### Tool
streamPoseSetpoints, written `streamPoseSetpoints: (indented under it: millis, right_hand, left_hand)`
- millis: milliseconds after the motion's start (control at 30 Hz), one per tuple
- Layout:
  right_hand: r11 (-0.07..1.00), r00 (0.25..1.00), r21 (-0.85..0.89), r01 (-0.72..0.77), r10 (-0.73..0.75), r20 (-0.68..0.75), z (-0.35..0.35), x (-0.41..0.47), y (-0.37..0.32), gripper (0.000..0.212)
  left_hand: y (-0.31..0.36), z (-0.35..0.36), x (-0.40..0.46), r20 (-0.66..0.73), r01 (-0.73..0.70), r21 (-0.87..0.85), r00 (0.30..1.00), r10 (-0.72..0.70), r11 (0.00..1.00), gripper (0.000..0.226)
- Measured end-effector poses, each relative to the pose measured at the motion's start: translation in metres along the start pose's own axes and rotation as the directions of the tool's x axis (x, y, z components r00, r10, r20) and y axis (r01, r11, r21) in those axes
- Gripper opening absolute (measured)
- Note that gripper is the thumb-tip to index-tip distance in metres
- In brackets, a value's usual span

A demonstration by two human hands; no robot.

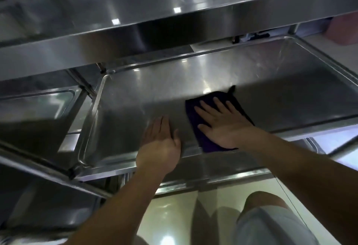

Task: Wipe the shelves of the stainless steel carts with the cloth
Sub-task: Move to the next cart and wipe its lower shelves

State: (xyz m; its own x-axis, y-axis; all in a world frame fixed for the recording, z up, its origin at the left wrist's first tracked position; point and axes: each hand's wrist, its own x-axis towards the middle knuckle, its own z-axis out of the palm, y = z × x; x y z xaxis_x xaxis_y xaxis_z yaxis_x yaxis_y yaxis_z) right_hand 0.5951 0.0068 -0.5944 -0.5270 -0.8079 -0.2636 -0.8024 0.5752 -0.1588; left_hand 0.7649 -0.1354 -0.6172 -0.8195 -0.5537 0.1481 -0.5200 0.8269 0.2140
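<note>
Two bare forearms reach into view from the bottom edge, uncovered from the elbows down, with no sleeve, watch, bracelet or glove on either. The left hand [161,144] and the right hand [222,122] are both bare as well, and no rings show on the fingers. The nails look short and unpainted, though blur makes the fine detail hard to read. Below the arms, at the lower right, a bare knee [265,199] shows above a pair of light, pale grey shorts [271,227] in a plain, smooth fabric, with no visible print, pocket or seam marking.
</note>
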Motion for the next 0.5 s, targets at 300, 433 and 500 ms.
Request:
streamPoseSetpoints:
  millis: [300, 433, 500]
  right_hand:
    - [0.984, 0.977, -0.004, 0.181, -0.180, -0.113, -0.017, 0.089, -0.013, 0.063]
    - [0.999, 0.981, 0.023, -0.038, 0.042, -0.187, -0.035, 0.094, 0.081, 0.062]
    - [0.974, 0.946, 0.040, -0.222, 0.225, -0.234, -0.041, 0.081, 0.158, 0.063]
  left_hand:
    - [0.000, -0.005, -0.006, 0.001, -0.005, -0.023, 1.000, 0.005, 1.000, 0.060]
    - [0.001, -0.007, -0.005, 0.002, 0.027, -0.020, 1.000, -0.027, 0.999, 0.067]
    - [0.002, -0.008, -0.004, 0.002, 0.030, -0.015, 1.000, -0.030, 0.999, 0.063]
